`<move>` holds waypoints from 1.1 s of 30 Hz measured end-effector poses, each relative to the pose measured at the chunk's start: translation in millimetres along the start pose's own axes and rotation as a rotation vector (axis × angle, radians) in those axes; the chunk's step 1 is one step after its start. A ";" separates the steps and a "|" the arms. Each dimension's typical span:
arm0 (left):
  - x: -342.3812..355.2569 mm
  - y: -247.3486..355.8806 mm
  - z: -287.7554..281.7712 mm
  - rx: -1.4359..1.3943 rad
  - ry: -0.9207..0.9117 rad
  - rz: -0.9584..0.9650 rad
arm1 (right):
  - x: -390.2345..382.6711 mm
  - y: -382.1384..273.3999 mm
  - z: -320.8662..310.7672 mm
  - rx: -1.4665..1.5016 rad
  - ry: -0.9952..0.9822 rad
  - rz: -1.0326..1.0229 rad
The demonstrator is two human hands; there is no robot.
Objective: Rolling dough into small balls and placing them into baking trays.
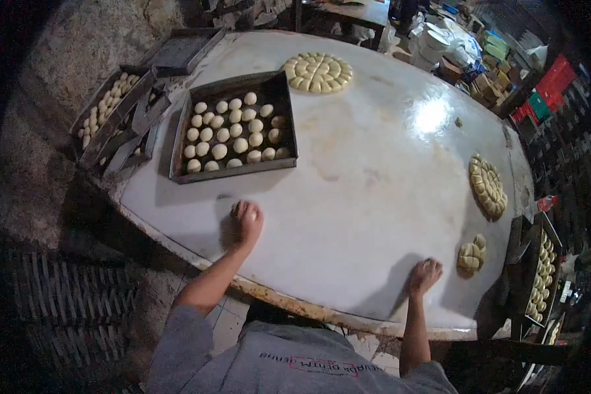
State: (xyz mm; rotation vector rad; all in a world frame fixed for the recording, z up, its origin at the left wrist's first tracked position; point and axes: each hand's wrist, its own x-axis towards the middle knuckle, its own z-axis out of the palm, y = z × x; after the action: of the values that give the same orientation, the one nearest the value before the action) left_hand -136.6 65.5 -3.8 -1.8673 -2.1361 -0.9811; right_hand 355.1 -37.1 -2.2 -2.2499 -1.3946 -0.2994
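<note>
My left hand (247, 222) was curled at the table (348, 217) near the tray (235, 173), its dough balls (241, 145) mostly spaced, presumably against sticking. My right hand (425, 276) curled beside dough lumps (471, 257), likely placed for easy reach. Whether either gripped dough, I couldn't tell.

Cream dough balls (236, 131), white tan-blotched tabletop (354, 217)

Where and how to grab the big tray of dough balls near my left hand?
Probably by the left and right walls, both hands, approaching from the near edge. The tray sits flat, with raised, roughly straight walls. Keep palms outside: dough balls lie close to the walls inside. The left looks tighter, with more trays beside it.
</note>
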 end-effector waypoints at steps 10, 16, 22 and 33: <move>-40.1 4.6 -51.2 -0.408 -0.856 0.206 | -62.6 -80.4 3.7 -0.252 0.010 -0.073; 157.1 -105.7 -67.2 -1.084 -1.196 0.034 | -39.8 -88.9 29.1 -0.213 -0.028 0.321; 375.5 -206.2 23.0 -0.797 0.062 -0.051 | -81.4 -181.2 7.5 0.051 -0.161 0.423; 284.2 -186.8 -62.5 -1.264 -0.621 -0.069 | 136.7 -571.5 2.2 1.440 -0.200 -0.139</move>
State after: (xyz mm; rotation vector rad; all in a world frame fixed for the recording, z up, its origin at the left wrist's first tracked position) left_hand -391.3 265.4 117.5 -2.8942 -1.9379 -2.4106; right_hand -88.9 282.9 211.7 -0.9799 -1.1857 0.7078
